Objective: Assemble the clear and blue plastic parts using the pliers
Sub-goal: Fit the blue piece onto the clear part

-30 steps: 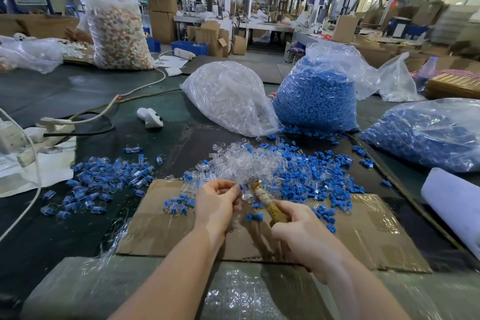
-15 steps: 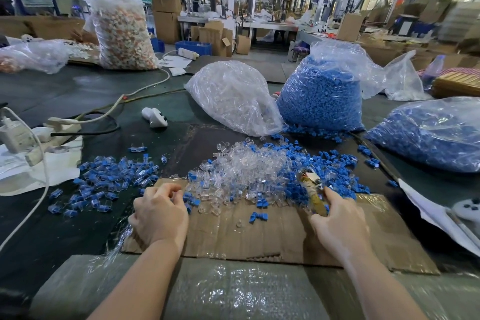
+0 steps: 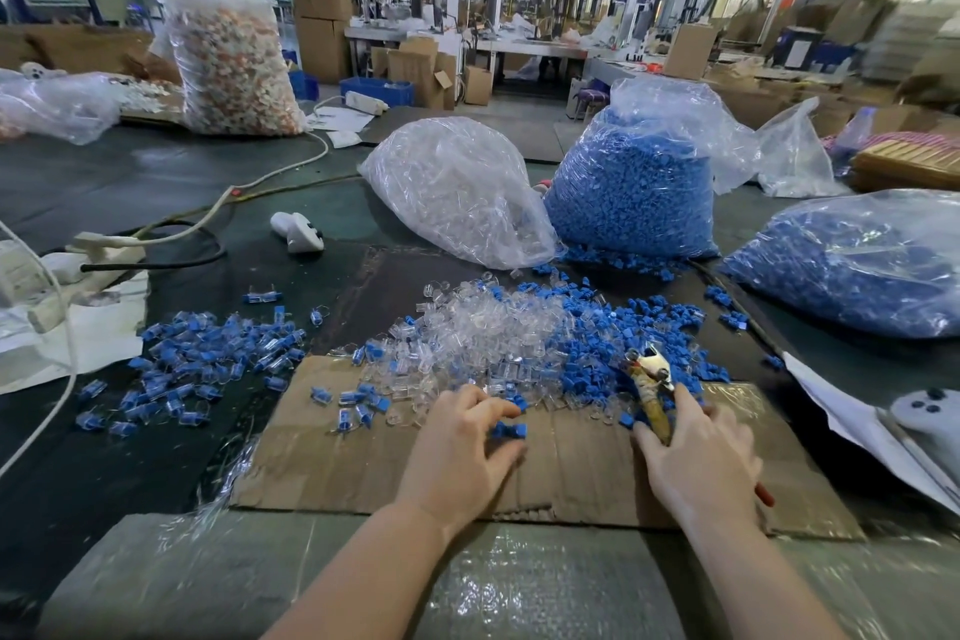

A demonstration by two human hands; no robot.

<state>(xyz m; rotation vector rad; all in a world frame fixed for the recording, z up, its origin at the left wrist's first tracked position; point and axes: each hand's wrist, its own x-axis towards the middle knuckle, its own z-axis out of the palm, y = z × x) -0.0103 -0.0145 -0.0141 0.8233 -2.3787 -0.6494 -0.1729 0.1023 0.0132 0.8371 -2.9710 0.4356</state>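
From the head view I see both hands over a cardboard sheet, with bare cardboard between them and toward me, while its far edge disappears under the loose piles. My left hand has fingers curled, pinching a small blue part, and my right hand grips the pliers, nose pointing away. The clear parts lie just beyond the left fingertips and the blue parts surround the pliers' nose.

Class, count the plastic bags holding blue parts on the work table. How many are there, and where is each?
2: one upright bag behind the loose pile, beside the clear-parts bag; another lying at the right edge. More may sit out of frame.
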